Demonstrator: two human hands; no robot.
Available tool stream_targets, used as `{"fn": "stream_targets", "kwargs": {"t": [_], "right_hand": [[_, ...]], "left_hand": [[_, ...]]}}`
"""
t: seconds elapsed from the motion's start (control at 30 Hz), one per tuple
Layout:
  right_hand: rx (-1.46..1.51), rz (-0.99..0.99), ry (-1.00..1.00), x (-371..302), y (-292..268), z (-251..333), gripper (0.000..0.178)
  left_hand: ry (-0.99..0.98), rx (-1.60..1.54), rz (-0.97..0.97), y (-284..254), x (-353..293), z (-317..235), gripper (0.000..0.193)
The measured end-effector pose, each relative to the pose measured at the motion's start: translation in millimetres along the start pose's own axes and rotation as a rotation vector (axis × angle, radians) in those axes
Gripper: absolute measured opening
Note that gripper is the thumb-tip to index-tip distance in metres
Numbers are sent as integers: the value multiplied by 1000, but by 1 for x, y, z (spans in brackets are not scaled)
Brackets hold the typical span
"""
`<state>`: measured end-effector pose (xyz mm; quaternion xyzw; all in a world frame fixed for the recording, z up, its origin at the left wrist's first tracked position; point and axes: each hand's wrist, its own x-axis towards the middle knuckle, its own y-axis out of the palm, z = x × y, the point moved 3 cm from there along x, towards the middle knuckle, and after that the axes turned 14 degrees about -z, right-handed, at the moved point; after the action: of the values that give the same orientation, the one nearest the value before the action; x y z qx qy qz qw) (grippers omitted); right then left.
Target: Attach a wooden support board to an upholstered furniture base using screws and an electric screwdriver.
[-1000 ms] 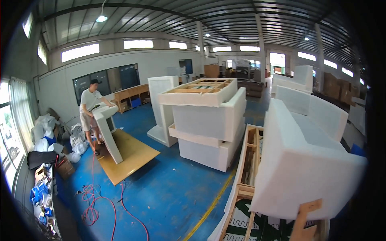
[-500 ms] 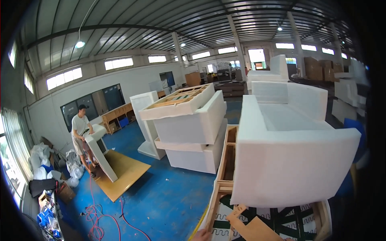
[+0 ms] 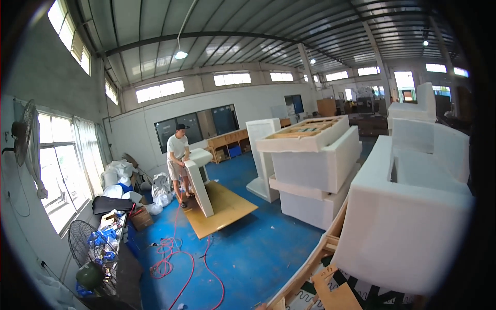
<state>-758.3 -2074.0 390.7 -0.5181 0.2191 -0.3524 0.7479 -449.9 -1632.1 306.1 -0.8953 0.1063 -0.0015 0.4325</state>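
Observation:
At the lower edge, a sliver of my left hand [image 3: 262, 307] shows beside the wooden rail of a sofa frame [image 3: 305, 274]; its fingers are mostly cut off. My right hand is out of the picture. Dark green webbing [image 3: 374, 295] and wavy springs [image 3: 306, 296] span the frame. Over them lies a flat tan panel [image 3: 341, 298], with a narrower notched tan piece [image 3: 323, 276] at its upper left. Beyond, a white padded sofa [image 3: 398, 222] rests on top of the frame, its near side facing me.
White padded sofa bodies [image 3: 310, 168] are stacked ahead. At the left, another person [image 3: 178, 150] handles a white padded piece [image 3: 200, 191] on a yellow board [image 3: 225, 209]. Red hoses [image 3: 192, 268] loop across the blue floor. A cluttered bench [image 3: 121, 248] and fans [image 3: 85, 240] line the left wall.
My view has swung left, so the sofa and frame sit farther right and the left wall with its fans shows. Less of my left hand is visible. The other person remains at the white piece.

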Motion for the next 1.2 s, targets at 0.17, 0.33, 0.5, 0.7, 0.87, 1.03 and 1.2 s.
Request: {"fn": "stream_targets", "kwargs": {"t": [0.17,0.33,0.5,0.7,0.87,1.03,1.2], "right_hand": [[151,-130,-222,38,14,36,60],[491,-485,-526,110,190,-84,46],[30,8,-343,23,9,186,47],[-343,-1238,-1070,4,26,231,56],[97,-13,-375,19,53,202,67],[-313,-1327,-1090,8,105,127,70],[156,-351,-422,-27,58,98,69]], "left_hand": [[-42,-268,-90,9,38,23,36],[-89,-613,-38,22,33,27,39],[-5,-422,-180,10,25,49,45],[162,-210,-310,-10,20,-29,71],[56,-375,-317,-35,-3,-88,61],[14,-563,-160,-11,-42,-144,57],[-111,-715,17,21,-108,-154,55]]}}
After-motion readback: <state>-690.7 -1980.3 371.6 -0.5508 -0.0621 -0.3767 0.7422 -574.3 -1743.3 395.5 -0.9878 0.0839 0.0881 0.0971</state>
